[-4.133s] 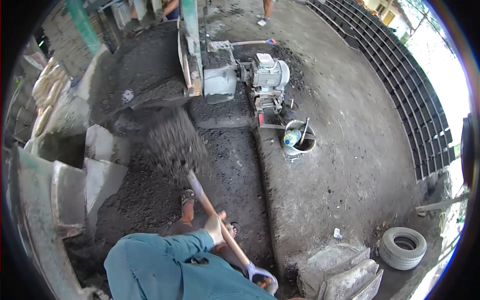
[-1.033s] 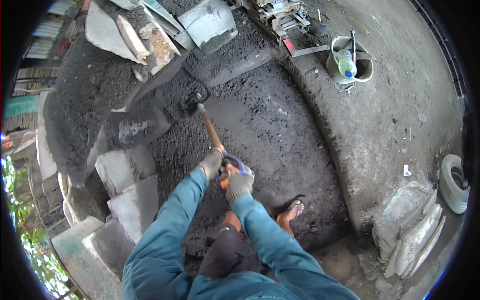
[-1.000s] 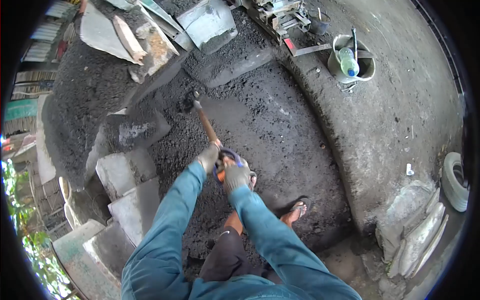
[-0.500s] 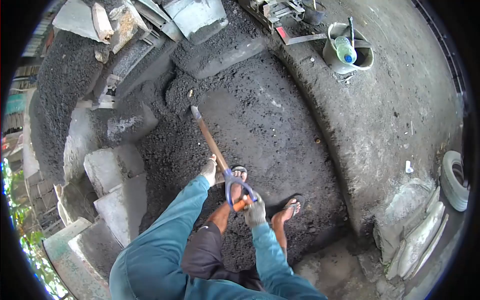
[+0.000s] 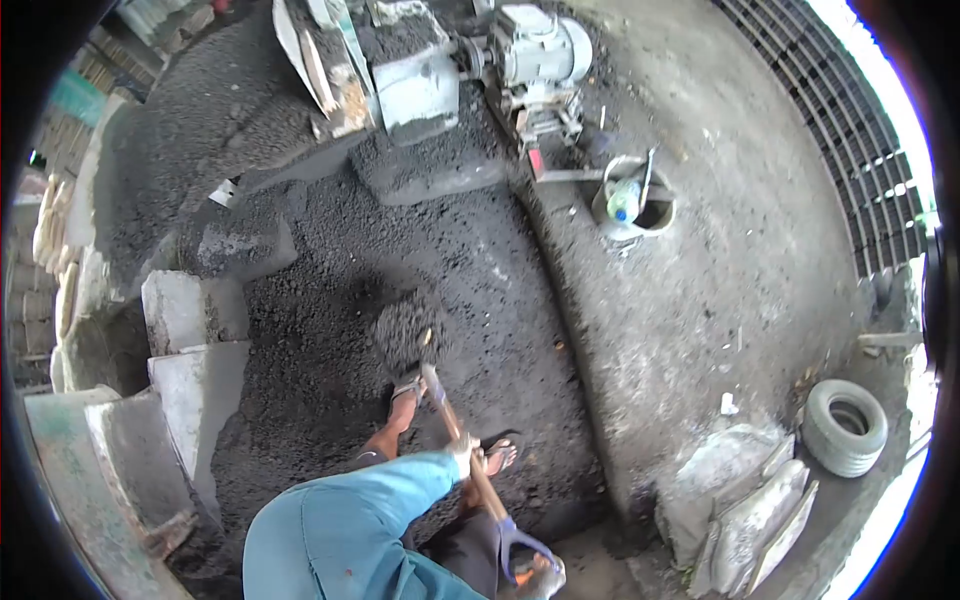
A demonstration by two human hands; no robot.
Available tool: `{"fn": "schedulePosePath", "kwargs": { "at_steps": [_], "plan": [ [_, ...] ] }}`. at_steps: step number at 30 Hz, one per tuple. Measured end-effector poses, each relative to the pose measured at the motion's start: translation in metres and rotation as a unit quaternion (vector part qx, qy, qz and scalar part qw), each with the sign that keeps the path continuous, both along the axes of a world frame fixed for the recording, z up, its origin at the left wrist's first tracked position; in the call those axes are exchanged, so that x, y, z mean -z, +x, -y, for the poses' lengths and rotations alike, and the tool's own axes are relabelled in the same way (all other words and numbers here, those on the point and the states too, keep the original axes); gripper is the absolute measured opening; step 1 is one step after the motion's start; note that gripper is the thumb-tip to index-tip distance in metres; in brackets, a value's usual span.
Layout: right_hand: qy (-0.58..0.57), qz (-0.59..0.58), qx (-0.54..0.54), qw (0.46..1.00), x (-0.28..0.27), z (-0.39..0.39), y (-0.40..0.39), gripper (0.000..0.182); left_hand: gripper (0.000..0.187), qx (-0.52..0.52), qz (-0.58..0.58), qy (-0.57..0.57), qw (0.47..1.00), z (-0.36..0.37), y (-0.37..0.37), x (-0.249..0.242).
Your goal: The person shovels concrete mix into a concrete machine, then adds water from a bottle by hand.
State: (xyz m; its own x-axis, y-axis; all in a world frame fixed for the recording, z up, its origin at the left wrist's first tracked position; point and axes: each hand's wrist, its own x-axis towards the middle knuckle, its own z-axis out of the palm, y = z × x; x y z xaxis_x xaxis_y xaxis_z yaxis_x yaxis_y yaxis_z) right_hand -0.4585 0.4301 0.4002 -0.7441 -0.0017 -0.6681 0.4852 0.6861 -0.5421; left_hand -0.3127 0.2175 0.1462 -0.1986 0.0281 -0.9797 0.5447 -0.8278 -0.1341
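A shovel [image 5: 483,485] slants across my front, with a wooden shaft and a blue D-shaped handle. My left hand [image 5: 465,455], gloved, is wrapped round the middle of the shaft. At the handle my right hand [image 5: 545,578], also gloved, is closed on the grip near the bottom edge of the view. A heap of dark, crumbly material [image 5: 408,332] lies on the blade and hides most of it; a small pale piece shows on top. The loaded blade is above the dark ground, just past my sandalled foot [image 5: 405,392].
Concrete blocks [image 5: 195,310] line the left side. A large dark pile [image 5: 200,140] rises behind them. A motor [image 5: 545,50] stands at the back. On the raised ledge are a bucket [image 5: 655,217] with a bottle [image 5: 624,200], a tyre [image 5: 845,428] and stacked sacks [image 5: 750,525].
The shovel has come up and back towards me with dark material on its blade. My hands moved down and right in view, my feet have shifted, and the view has tilted further ahead.
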Motion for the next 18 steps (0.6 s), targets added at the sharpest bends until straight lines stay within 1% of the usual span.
{"fn": "schedulePosePath", "kwargs": {
  "at_steps": [2,4,6,7,8,9,10,11,12,14,15,16,17,18],
  "plan": [
    [0.023,0.004,-0.020,1.000,-0.027,-0.033,-0.033,0.010,0.018,0.008,-0.063,0.062,0.996,-0.030,-0.020,-0.042],
    [0.033,0.019,-0.038,0.999,-0.043,-0.063,-0.063,0.012,0.019,0.041,-0.089,0.002,0.995,-0.046,-0.033,-0.107],
    [0.007,0.051,-0.066,0.996,-0.044,-0.086,-0.088,0.013,0.019,0.040,-0.021,-0.059,0.997,-0.061,-0.046,-0.130],
    [-0.015,0.073,-0.081,0.994,-0.040,-0.097,-0.099,0.014,0.016,0.025,-0.036,-0.095,0.994,-0.052,-0.043,-0.161],
    [-0.053,0.105,-0.089,0.989,-0.029,-0.110,-0.113,0.015,0.014,-0.008,-0.064,-0.116,0.991,-0.030,-0.037,-0.210],
    [-0.136,0.164,-0.085,0.973,0.026,-0.138,-0.141,0.016,0.011,-0.100,0.008,-0.024,0.995,-0.001,-0.033,-0.277],
    [-0.226,0.232,-0.089,0.942,0.011,-0.104,-0.138,0.017,0.009,-0.130,0.038,-0.065,0.989,0.005,-0.016,-0.285],
    [-0.217,0.263,-0.033,0.939,-0.007,-0.077,-0.120,0.014,0.014,-0.142,-0.007,-0.136,0.980,0.016,0.007,-0.295],
    [-0.285,0.313,-0.010,0.906,-0.023,-0.037,-0.098,0.011,0.013,-0.161,0.057,-0.262,0.950,0.041,0.025,-0.346],
    [-0.331,0.277,-0.189,0.882,-0.042,0.023,-0.070,0.011,0.015,-0.226,-0.013,-0.304,0.925,0.085,0.073,-0.352],
    [-0.357,0.246,-0.267,0.861,-0.051,0.053,-0.056,0.014,0.015,-0.175,0.006,-0.369,0.913,0.106,0.083,-0.387],
    [-0.369,0.328,-0.195,0.848,-0.083,0.066,-0.045,0.015,0.015,-0.120,0.025,-0.423,0.898,0.110,0.092,-0.416],
    [-0.365,0.261,-0.267,0.853,-0.086,0.059,-0.053,0.013,0.014,-0.090,0.004,-0.402,0.911,0.103,0.091,-0.396],
    [-0.341,0.239,-0.252,0.873,-0.079,0.044,-0.074,0.011,0.014,-0.061,-0.019,-0.382,0.922,0.098,0.081,-0.374]
  ]
}}
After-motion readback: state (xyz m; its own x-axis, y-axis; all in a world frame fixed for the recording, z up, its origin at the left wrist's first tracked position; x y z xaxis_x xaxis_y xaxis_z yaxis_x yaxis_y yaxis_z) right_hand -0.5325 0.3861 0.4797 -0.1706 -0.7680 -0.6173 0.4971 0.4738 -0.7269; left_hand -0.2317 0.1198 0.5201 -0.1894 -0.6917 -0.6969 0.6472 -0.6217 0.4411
